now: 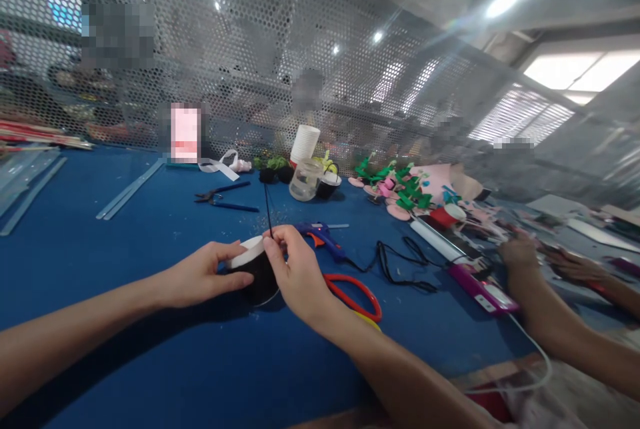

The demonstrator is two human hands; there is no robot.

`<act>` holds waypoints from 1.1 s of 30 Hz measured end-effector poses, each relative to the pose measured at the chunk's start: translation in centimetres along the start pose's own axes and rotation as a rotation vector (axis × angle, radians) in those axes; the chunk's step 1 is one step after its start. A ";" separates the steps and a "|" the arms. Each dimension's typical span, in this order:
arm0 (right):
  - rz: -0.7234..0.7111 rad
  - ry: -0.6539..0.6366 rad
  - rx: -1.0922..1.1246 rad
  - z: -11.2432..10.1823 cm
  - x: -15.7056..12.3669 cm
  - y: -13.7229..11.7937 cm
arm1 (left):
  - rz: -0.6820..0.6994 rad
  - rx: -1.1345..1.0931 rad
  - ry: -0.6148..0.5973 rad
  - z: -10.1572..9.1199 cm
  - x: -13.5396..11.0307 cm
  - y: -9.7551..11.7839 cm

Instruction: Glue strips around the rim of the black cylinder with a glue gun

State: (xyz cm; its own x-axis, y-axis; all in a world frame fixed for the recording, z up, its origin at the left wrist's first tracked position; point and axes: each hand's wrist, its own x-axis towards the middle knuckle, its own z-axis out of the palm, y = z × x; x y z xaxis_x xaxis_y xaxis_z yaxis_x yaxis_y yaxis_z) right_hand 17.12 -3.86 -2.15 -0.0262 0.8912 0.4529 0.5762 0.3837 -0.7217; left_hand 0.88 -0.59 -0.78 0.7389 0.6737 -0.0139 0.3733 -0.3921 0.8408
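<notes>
A flat blue tabletop is supporting the work. The left hand is gripping a round white-rimmed cup with a black outer wall, its thumb pressing on the near side. The cup is sitting between both hands, the right one partly covering it. The right hand is pinching a thin black cord at the rim; the cord is running away toward the rear.

A purple-and-white power strip is lying well to the right, near a co-worker's hand. A stack of white paper cups is standing behind a clear plastic jar. A blue glue gun with an orange trigger is lying just beyond the right hand. Blue-handled metal pliers are lying spread beyond the cup. A red ring-shaped loop is disappearing behind the right wrist, partly obstructing that side.
</notes>
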 end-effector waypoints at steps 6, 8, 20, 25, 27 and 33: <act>0.020 -0.008 0.009 0.3 0.0 0.6 | -0.026 -0.066 -0.014 0.1 0.1 -0.2; 0.041 -0.027 0.012 0.5 0.0 0.7 | -0.032 -0.080 -0.019 0.0 0.1 -0.3; 0.014 -0.024 -0.029 1.7 -0.4 0.6 | -0.049 -0.099 0.067 0.2 0.0 0.3; 0.001 -0.046 -0.049 1.7 -0.5 0.1 | -0.088 -0.155 0.093 0.5 -0.1 0.6; -0.010 -0.050 -0.054 1.7 -0.6 -0.1 | -0.084 -0.180 0.101 0.6 0.0 0.6; -0.057 -0.060 0.017 1.0 -0.1 -0.3 | -0.068 -0.124 0.120 0.5 -0.1 0.8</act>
State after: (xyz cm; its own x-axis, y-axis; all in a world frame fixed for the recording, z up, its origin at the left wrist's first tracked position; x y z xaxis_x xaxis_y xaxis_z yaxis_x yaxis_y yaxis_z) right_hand 16.15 -3.84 -2.55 -0.1076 0.8805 0.4617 0.5585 0.4378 -0.7046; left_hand 1.39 -1.35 -0.38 0.6394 0.7687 -0.0144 0.3421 -0.2677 0.9007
